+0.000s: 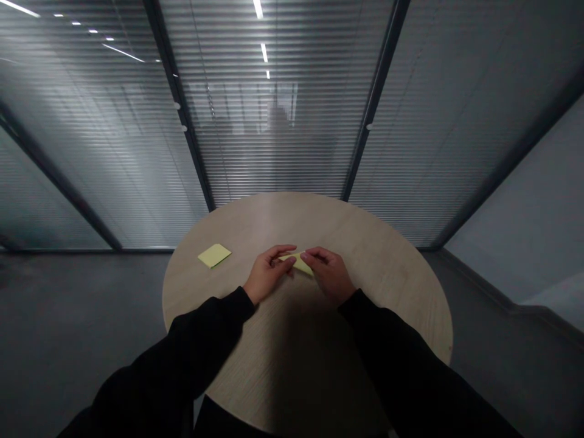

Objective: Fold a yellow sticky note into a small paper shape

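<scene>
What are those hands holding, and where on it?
A folded yellow paper, held at its two ends by the fingers of the left hand and right hand.

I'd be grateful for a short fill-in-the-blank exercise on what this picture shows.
The tabletop is ____ in outline. The left hand and the right hand pinch a folded paper coloured ____. A second square of the same paper lies to the person's ____ of the hands. The person's sleeves are ____.

Missing words: round; yellow; left; black.
</scene>
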A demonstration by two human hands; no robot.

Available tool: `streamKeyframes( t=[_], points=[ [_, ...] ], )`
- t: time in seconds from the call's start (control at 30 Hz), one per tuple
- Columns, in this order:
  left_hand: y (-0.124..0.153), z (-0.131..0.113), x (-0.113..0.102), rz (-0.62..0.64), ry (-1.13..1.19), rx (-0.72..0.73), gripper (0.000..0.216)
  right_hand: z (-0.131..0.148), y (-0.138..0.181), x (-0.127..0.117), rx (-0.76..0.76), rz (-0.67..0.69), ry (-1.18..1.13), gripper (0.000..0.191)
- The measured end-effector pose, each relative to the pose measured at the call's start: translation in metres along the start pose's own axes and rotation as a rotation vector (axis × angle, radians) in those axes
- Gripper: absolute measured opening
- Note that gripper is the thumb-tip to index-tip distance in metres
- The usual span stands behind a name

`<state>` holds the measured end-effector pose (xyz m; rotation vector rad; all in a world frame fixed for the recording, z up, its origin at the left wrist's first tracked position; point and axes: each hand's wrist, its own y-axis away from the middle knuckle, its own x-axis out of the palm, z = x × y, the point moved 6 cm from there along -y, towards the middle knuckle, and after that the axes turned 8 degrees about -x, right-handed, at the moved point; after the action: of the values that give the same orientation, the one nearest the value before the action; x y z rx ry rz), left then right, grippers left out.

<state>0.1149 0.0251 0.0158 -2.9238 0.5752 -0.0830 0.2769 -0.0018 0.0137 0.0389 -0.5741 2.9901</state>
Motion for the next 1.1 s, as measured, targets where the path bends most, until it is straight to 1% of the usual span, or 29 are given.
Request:
streamKeyframes(
  t=[0.1,0.23,0.37,0.57,0.7,0.83,0.9,0.97,1.1],
  points=[
    [0.002,-0.001,-0.001,-0.069,0.055,-0.022,0.045,0.006,0.002,0.002,0.012,-0.04,-0.042,0.031],
    [0.004,-0.003,-0.001,-0.111,0.043,-0.025,0.041,0.012,0.004,0.005,0.006,-0.051,-0.041,0.03],
    [0.005,-0.004,-0.001,-0.115,0.054,-0.019,0.042,0.012,0.005,0.004,0.012,-0.059,-0.057,0.031],
    [0.005,-0.003,-0.001,-0.115,0.057,-0.011,0.042,0.015,0.004,0.004,0.012,-0.057,-0.005,0.032],
    [0.005,-0.003,-0.001,-0.119,0.055,-0.014,0.042,0.012,0.004,0.004,0.029,-0.045,-0.027,0.032],
    [0.005,-0.003,-0.002,-0.121,0.047,-0.014,0.041,0.008,0.003,0.003,0.015,-0.043,-0.021,0.031],
    [0.004,-0.002,-0.002,-0.122,0.086,-0.012,0.042,0.006,0.003,0.003,0.005,-0.041,-0.02,0.03],
    [0.003,0.001,-0.002,-0.13,0.173,-0.023,0.043,0.003,0.002,0.002,0.0,-0.045,-0.032,0.029],
    [0.0,0.008,-0.006,-0.205,0.337,-0.082,0.04,0.001,0.002,0.0,-0.008,-0.062,-0.011,0.029]
  ],
)
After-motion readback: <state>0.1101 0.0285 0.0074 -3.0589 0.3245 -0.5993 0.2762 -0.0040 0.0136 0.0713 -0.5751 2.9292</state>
